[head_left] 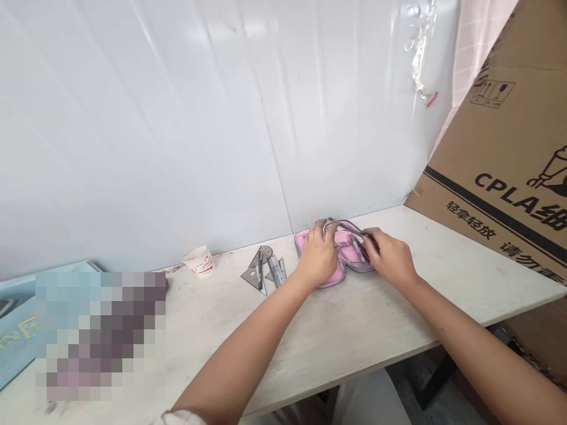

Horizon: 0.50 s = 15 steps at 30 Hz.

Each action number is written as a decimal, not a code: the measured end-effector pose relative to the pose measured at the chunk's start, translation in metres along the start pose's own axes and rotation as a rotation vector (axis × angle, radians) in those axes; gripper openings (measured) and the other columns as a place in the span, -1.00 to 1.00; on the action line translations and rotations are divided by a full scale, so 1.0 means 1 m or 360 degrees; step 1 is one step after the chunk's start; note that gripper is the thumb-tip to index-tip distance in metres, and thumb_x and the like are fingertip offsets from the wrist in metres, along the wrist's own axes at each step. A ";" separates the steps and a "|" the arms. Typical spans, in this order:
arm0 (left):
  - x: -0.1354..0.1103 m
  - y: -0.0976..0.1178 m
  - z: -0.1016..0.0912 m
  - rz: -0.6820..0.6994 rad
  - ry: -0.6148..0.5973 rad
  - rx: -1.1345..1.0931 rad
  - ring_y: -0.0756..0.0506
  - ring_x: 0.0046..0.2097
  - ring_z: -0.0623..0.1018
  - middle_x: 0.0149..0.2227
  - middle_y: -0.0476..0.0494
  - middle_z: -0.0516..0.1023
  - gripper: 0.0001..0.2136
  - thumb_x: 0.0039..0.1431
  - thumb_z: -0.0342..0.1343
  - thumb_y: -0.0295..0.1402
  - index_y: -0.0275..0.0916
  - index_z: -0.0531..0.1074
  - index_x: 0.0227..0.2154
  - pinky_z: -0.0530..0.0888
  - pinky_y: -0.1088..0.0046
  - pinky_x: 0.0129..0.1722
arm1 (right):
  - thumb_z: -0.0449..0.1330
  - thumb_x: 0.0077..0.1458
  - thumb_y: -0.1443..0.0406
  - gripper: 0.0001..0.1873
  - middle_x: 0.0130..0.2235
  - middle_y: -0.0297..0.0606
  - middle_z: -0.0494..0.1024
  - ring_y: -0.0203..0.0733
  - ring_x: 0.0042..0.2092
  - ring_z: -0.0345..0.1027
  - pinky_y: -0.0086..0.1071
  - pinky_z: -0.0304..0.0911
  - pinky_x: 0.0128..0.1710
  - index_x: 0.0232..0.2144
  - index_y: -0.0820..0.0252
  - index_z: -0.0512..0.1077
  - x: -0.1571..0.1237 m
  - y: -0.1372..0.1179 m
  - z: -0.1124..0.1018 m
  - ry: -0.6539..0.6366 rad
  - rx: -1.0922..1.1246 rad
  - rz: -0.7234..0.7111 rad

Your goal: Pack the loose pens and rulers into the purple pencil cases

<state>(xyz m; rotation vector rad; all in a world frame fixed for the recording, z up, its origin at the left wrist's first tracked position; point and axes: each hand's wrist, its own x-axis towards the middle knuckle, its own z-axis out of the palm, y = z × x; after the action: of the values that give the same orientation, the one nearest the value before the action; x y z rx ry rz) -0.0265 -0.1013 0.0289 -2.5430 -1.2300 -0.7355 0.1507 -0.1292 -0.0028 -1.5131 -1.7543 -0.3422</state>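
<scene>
A pink pencil case (345, 248) with a grey zip edge lies open on the white table (363, 330), close to the wall. My left hand (317, 255) rests on its left half, fingers curled over the case's upper edge. My right hand (390, 257) is at the right half, fingers closed on a pen (359, 244) that lies in the case. The inside of the case is mostly hidden by both hands.
Clear set squares and a ruler (264, 268) lie left of the case. A small paper cup (199, 260) lies further left by the wall. A large cardboard box (509, 153) leans at the right. A blurred patch covers something at the left.
</scene>
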 end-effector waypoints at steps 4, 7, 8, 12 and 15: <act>0.011 0.017 0.023 -0.0024 -0.0285 0.0027 -0.24 0.14 0.19 0.08 -0.35 0.20 -0.63 0.15 -0.07 -0.31 -0.31 0.19 0.02 0.19 0.11 0.08 | -0.11 0.18 0.26 -0.74 -0.35 -0.19 0.56 -0.13 -0.38 0.41 -0.35 0.07 -0.41 -0.21 0.19 0.33 0.007 0.016 0.010 -0.0051 -0.0211 0.0116; 0.011 0.025 0.038 -0.0003 -0.0550 0.0106 -0.26 0.08 0.26 -0.03 -0.33 0.32 -0.70 0.16 -0.10 -0.25 -0.32 0.34 -0.14 0.20 0.08 0.05 | -0.11 0.18 0.29 -0.77 -0.43 -0.13 0.53 -0.13 -0.41 0.39 -0.33 0.06 -0.39 -0.27 0.25 0.32 0.005 0.020 0.021 -0.0164 -0.0271 0.0066; 0.011 0.028 0.042 0.0001 -0.0601 0.0123 -0.27 0.06 0.27 -0.06 -0.33 0.34 -0.70 0.17 -0.13 -0.25 -0.32 0.35 -0.17 0.21 0.07 0.04 | -0.11 0.17 0.29 -0.77 -0.44 -0.11 0.53 -0.13 -0.41 0.39 -0.32 0.07 -0.37 -0.28 0.26 0.32 0.005 0.020 0.024 -0.0191 -0.0269 0.0067; 0.014 0.035 0.051 0.0023 -0.0658 0.0163 -0.24 0.00 0.32 -0.11 -0.30 0.37 -0.70 0.19 -0.19 -0.30 -0.31 0.37 -0.16 0.24 0.09 0.00 | -0.11 0.18 0.25 -0.73 -0.38 -0.11 0.53 -0.13 -0.30 0.38 -0.32 0.07 -0.28 -0.30 0.25 0.34 0.003 0.021 0.029 -0.0310 -0.0194 0.0074; 0.014 0.037 0.048 0.0000 -0.0675 0.0174 -0.21 -0.04 0.35 -0.14 -0.26 0.39 -0.71 0.19 -0.19 -0.29 -0.28 0.38 -0.19 0.25 0.13 0.00 | -0.13 0.18 0.23 -0.69 -0.31 -0.14 0.53 -0.11 -0.21 0.34 -0.29 0.05 -0.21 -0.36 0.22 0.37 0.000 0.023 0.030 -0.0397 -0.0156 0.0038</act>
<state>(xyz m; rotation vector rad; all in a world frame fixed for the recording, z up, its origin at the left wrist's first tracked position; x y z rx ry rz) 0.0260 -0.0960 -0.0039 -2.6876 -1.3436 -0.1195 0.1605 -0.1043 -0.0288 -1.7056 -1.9340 -0.2379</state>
